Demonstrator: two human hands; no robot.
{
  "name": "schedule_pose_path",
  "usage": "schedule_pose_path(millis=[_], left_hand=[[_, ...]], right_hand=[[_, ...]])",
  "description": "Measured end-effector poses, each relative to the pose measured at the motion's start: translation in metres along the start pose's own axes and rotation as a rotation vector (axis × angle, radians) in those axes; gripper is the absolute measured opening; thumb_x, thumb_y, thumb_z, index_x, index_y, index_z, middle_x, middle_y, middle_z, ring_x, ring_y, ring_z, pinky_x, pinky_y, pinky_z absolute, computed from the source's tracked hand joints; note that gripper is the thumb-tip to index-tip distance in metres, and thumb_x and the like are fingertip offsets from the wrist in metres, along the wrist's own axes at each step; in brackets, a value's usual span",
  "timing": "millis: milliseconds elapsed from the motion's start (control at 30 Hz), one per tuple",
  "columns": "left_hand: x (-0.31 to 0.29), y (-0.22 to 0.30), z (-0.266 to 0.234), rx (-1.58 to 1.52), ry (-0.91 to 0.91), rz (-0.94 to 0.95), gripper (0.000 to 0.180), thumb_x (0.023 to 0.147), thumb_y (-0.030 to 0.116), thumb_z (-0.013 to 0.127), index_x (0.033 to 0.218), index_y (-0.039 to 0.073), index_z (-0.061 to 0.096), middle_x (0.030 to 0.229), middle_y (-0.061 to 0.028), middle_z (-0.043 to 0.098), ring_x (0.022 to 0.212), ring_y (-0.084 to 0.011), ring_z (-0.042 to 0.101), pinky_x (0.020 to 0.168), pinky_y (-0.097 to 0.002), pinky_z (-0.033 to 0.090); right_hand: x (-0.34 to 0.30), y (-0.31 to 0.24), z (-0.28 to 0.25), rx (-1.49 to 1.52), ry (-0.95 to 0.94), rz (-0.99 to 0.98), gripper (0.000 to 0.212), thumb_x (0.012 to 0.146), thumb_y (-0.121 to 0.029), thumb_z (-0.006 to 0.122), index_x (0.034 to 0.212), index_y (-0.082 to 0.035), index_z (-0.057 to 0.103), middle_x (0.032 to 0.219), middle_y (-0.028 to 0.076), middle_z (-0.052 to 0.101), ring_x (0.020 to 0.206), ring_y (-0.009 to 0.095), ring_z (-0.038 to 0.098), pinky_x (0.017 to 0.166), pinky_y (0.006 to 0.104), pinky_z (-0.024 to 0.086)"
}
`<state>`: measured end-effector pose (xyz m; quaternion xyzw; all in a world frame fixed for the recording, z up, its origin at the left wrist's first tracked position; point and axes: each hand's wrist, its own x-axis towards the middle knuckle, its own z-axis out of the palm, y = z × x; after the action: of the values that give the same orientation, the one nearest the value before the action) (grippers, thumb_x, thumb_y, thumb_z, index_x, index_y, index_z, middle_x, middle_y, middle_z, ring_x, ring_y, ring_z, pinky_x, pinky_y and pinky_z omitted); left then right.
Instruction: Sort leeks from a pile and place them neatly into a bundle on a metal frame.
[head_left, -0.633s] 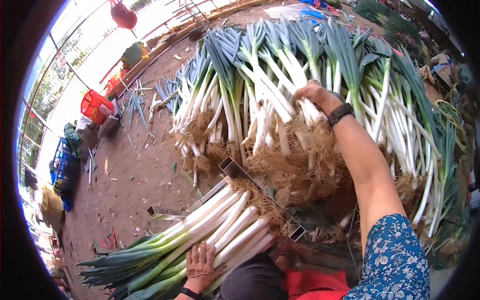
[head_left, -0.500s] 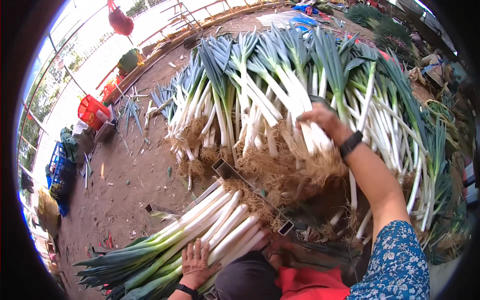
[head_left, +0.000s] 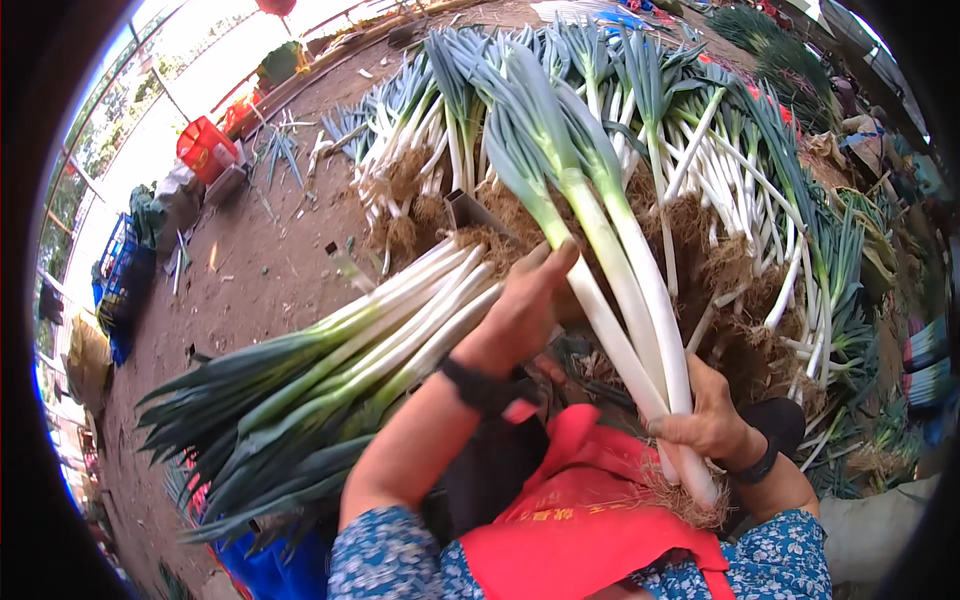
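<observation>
A few large leeks (head_left: 625,275) with white shanks and green leaves slant up across the middle, roots toward my red apron. My right hand (head_left: 708,415) is closed around their white lower ends, just above the roots. Higher up, my left hand (head_left: 525,305) grips the side of the leftmost shank, its thumb against the stalk; its other fingers are partly hidden. To the left, a bundle of leeks (head_left: 370,325) lies across a metal frame (head_left: 475,212), leaves pointing left. Beyond the held leeks spreads a big heap of untrimmed leeks (head_left: 720,195) with brown, hairy roots.
A red bucket (head_left: 207,150) stands at the far left on the dirt ground (head_left: 270,235). Nearer on that side is a blue crate (head_left: 117,262). Dark green bunches (head_left: 775,65) lie at the far right, and leaf scraps litter the ground.
My right hand has drawn leeks from the heap back toward my body. My left hand has left the bundle on the frame and come over to those leeks.
</observation>
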<state>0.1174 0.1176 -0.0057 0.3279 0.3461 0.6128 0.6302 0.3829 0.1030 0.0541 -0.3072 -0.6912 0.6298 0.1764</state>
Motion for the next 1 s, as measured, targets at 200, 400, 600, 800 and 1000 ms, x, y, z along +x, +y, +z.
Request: schedule_pose_path(millis=[200, 400, 600, 800, 1000], left_hand=[[-0.041, 0.016, 0.010, -0.613, 0.025, 0.152, 0.041, 0.089, 0.028, 0.070, 0.122, 0.005, 0.057, 0.112, -0.0109, 0.066, 0.103, -0.0274, 0.064, 0.094, -0.0455, 0.050], [-0.166, 0.103, -0.077, -0.182, 0.341, 0.653, 0.034, 0.093, 0.025, 0.066, 0.122, 0.009, 0.059, 0.117, -0.0073, 0.065, 0.113, -0.0239, 0.059, 0.098, -0.0451, 0.046], [-0.282, 0.054, -0.129, -0.266, 0.839, 0.600, 0.030, 0.092, 0.020, 0.068, 0.119, 0.011, 0.061, 0.118, -0.0065, 0.066, 0.110, -0.0225, 0.061, 0.096, -0.0446, 0.049], [-0.284, -0.079, -0.132, 0.263, 1.182, -0.190, 0.034, 0.095, 0.024, 0.063, 0.118, -0.001, 0.056, 0.103, -0.0197, 0.065, 0.087, -0.0328, 0.067, 0.072, -0.0384, 0.056], [-0.275, -0.064, -0.142, 2.011, 0.897, 0.361, 0.051, 0.080, 0.011, 0.070, 0.129, 0.015, 0.058, 0.139, -0.0129, 0.050, 0.132, -0.0305, 0.043, 0.112, -0.0514, 0.027]], right_hand=[[-0.003, 0.026, 0.007, -0.315, -0.246, -0.246, 0.086, 0.080, 0.000, 0.057, 0.153, 0.001, 0.012, 0.153, 0.016, 0.029, 0.141, 0.023, 0.027, 0.114, 0.0362, 0.025], [0.122, 0.032, 0.039, -0.345, -0.422, -0.358, 0.070, 0.084, -0.001, 0.064, 0.147, 0.000, 0.032, 0.137, 0.017, 0.051, 0.127, 0.024, 0.047, 0.106, 0.0364, 0.037], [0.258, 0.041, 0.118, -0.633, -0.628, -0.336, 0.067, 0.075, 0.006, 0.057, 0.140, -0.009, 0.050, 0.113, 0.014, 0.065, 0.106, 0.022, 0.060, 0.096, 0.0344, 0.047], [0.300, 0.131, 0.149, -1.077, -0.646, -0.397, 0.057, 0.068, 0.009, 0.056, 0.121, -0.011, 0.063, 0.123, 0.014, 0.058, 0.120, 0.035, 0.050, 0.101, 0.0417, 0.042], [0.312, 0.144, 0.127, -1.154, -0.422, -0.657, 0.045, 0.072, 0.005, 0.067, 0.115, -0.007, 0.065, 0.113, 0.014, 0.063, 0.109, 0.031, 0.059, 0.093, 0.0411, 0.047]])
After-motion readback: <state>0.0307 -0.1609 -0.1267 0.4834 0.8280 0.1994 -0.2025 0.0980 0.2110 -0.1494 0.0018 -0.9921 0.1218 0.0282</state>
